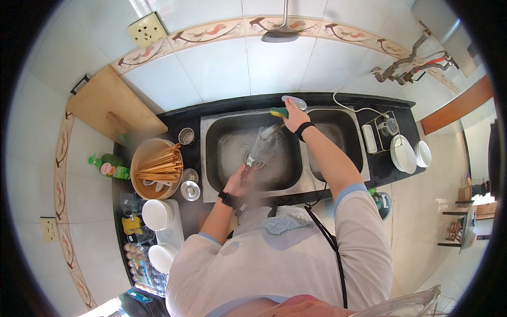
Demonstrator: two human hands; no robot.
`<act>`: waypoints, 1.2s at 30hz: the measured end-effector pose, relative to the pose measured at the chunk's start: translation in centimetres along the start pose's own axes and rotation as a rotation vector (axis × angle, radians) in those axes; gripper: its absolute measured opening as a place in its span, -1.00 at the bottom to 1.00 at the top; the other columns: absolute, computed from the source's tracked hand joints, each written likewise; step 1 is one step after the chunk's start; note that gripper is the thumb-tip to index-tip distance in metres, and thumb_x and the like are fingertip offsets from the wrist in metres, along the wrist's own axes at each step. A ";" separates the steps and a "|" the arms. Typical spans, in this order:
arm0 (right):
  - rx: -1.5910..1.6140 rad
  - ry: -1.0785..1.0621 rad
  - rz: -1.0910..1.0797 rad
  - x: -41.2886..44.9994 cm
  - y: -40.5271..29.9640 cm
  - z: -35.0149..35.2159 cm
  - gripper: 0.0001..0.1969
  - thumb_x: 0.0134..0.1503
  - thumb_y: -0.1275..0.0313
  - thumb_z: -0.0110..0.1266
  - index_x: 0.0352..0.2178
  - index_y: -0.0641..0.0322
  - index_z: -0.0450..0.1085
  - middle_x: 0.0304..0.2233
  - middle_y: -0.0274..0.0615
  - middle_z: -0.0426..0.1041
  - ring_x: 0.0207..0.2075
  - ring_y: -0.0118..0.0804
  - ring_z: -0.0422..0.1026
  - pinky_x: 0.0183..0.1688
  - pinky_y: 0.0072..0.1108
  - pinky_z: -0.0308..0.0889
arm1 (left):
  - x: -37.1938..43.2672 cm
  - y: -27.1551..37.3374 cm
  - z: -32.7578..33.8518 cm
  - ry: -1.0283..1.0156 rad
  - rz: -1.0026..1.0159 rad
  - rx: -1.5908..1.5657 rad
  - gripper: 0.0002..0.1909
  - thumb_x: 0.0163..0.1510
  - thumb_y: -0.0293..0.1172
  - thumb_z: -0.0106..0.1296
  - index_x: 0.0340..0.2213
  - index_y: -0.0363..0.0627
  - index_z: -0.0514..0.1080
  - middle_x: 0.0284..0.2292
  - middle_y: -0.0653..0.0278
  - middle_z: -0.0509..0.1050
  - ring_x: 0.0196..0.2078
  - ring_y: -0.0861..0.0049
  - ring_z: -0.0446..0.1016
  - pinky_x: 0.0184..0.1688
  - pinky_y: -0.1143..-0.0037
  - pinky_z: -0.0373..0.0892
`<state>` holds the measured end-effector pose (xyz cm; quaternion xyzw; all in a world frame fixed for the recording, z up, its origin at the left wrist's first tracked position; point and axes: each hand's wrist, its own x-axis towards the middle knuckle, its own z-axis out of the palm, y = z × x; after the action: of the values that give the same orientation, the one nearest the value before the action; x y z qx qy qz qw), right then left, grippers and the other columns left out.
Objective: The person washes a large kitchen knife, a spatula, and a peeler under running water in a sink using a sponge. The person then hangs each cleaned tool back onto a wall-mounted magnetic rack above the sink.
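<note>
My left hand (236, 181) grips the dark red handle of a kitchen cleaver (246, 174). Its broad grey blade (266, 148) slants up and away over the left basin of a steel double sink (253, 158). Above the blade's far end is the spout of the tap (272, 130). At the back of the sink, my right hand (297, 119) holds a green and yellow scouring sponge (279, 113). Its fingertips touch a pale oval piece (294, 102), perhaps the tap's lever. My right hand hides most of the tap's base.
On the left stand a tub (136, 180) of wooden chopsticks (160, 166), a dish-soap bottle (115, 171), stacked white bowls (157, 214) and eggs (134, 257). A cutting board (115, 105) leans on the wall. White plates (405, 154) and a wire rack (382, 132) stand right.
</note>
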<state>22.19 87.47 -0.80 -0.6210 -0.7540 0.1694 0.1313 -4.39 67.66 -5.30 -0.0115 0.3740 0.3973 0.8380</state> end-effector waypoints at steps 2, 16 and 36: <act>-0.026 -0.082 -0.016 0.6 0.5 -0.2 -0.34 0.04 0.30 -0.03 0.14 0.32 -0.01 0.22 0.03 -0.08 0.17 -0.06 0.09 0.17 -0.45 0.07 | -0.5 0.0 0.8 0.056 0.076 0.219 -0.63 0.21 -0.14 -0.23 -0.24 -0.22 0.35 -0.62 0.44 0.30 -0.61 0.71 0.23 -0.53 0.63 0.23; 0.766 0.424 0.497 -8.6 3.8 -0.8 -0.55 0.00 0.27 0.16 -0.16 0.28 0.21 -0.30 -0.13 0.38 -0.34 -0.39 0.40 -0.44 -0.51 0.36 | -1.7 -1.2 -1.2 0.150 0.060 0.315 -0.66 0.14 -0.11 -0.12 -0.38 -0.19 0.37 -0.62 0.39 0.33 -0.63 0.66 0.28 -0.58 0.60 0.26; -0.013 0.796 0.652 -25.6 21.3 -6.5 -0.48 -0.09 0.30 0.09 -0.07 0.26 0.22 0.01 0.11 0.18 0.01 0.07 0.22 -0.02 -0.38 0.21 | -3.8 -4.8 5.0 0.021 -0.101 0.148 -0.75 0.13 -0.20 -0.11 -0.39 -0.14 0.38 -0.49 0.29 0.45 -0.47 0.53 0.42 -0.39 0.48 0.43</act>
<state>48.84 66.56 -3.55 -0.8410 -0.4139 -0.0526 0.3444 0.34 63.42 -0.61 0.0272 0.4100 0.3256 0.8515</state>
